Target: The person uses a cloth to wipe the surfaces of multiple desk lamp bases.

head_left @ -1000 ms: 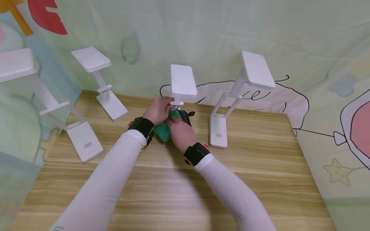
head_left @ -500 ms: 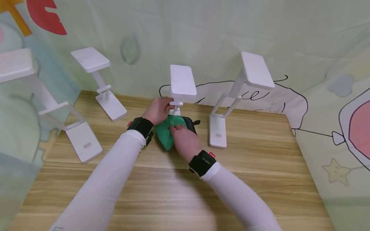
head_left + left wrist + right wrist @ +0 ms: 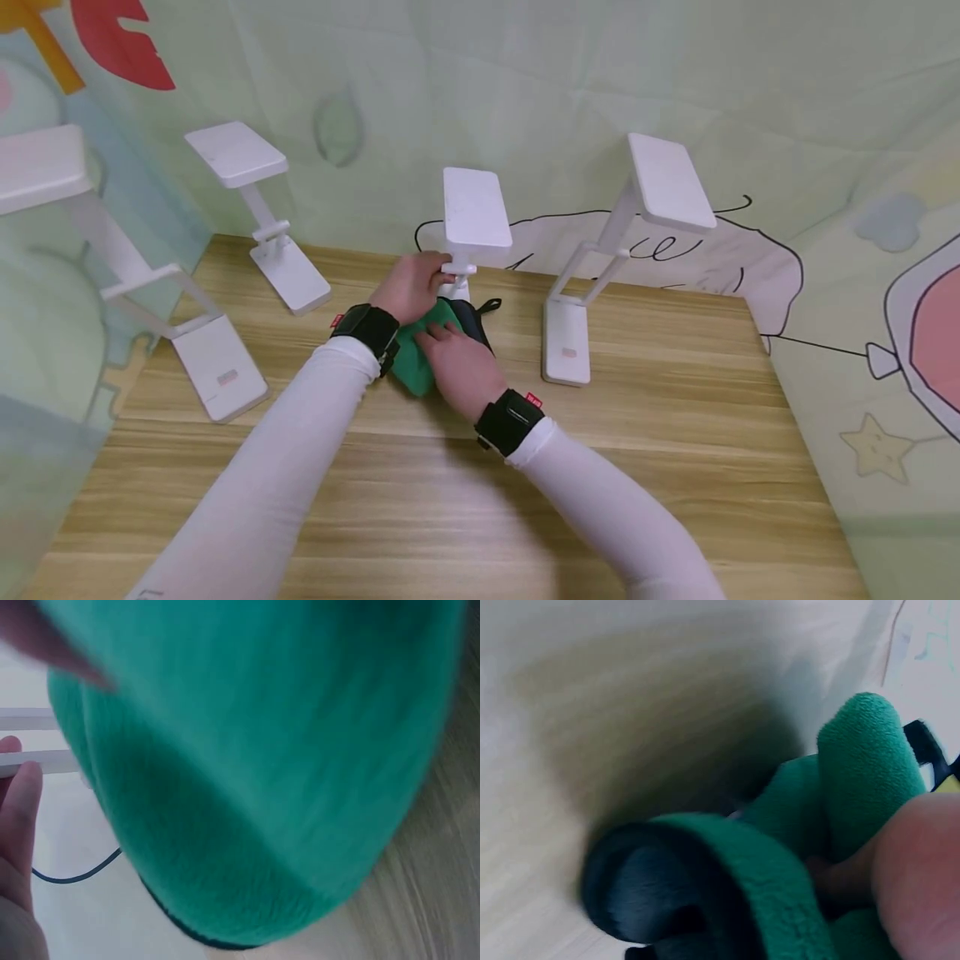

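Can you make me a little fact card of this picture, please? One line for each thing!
Lamps: four, all white
Table: looks like wood
Left grip: holds the third lamp from the left
Right grip: holds the green cloth
Cloth edge: dark
Wrists: black straps
Sleeves: white
Backdrop: pale, cartoon pictures

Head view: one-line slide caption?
Left grip holding a white desk lamp, right grip on a green cloth at the lamp's foot, with three similar lamps on the wooden table.
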`<state>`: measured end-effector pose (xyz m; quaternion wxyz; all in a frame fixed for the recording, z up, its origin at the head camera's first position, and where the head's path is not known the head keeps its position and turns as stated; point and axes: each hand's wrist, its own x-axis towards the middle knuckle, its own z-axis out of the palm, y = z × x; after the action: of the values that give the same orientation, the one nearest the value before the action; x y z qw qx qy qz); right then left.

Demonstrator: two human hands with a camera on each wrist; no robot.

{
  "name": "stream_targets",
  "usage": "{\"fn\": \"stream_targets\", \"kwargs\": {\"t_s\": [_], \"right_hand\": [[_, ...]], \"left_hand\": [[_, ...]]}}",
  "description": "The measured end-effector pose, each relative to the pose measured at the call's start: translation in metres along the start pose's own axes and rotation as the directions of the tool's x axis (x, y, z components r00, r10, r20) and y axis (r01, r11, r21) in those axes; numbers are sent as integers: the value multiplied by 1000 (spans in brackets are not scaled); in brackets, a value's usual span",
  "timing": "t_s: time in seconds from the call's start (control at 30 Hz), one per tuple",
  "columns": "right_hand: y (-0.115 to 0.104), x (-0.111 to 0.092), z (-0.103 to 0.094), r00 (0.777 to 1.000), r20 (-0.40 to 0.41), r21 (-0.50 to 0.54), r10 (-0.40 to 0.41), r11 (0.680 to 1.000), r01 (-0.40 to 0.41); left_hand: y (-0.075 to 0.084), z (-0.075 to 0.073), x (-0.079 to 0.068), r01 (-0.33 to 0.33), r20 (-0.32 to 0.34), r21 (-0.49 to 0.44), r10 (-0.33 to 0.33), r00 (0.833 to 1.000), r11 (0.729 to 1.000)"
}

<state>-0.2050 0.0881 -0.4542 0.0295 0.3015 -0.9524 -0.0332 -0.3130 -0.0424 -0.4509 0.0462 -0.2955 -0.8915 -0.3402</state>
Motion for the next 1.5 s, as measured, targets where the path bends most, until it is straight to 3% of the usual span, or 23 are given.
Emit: {"fn": "stream_targets", "kwargs": {"t_s": [0.23,0.5,0.8,1.17,1.5], "right_hand": [[23,14,9,995,-85,37,52,998,-49],[36,11,9,995,-70,68,75,995,-70],[28,-8,5,989,-10,64,147,987,-146],[2,-30,-7,989,54,45,135,989,-138],[6,-31,-9,993,20,94,112,989,-114]], "left_hand": [[3,1,2,9,3,-7,-9,1000,1000],[3,2,2,13,2,-18,-13,1000,1000],[4,0,0,26,15,-35,-25,1000,999],[3,0,0,23,-8,-30,-23,1000,999],[1,0,-1,5,-17,-39,-6,1000,999]]}}
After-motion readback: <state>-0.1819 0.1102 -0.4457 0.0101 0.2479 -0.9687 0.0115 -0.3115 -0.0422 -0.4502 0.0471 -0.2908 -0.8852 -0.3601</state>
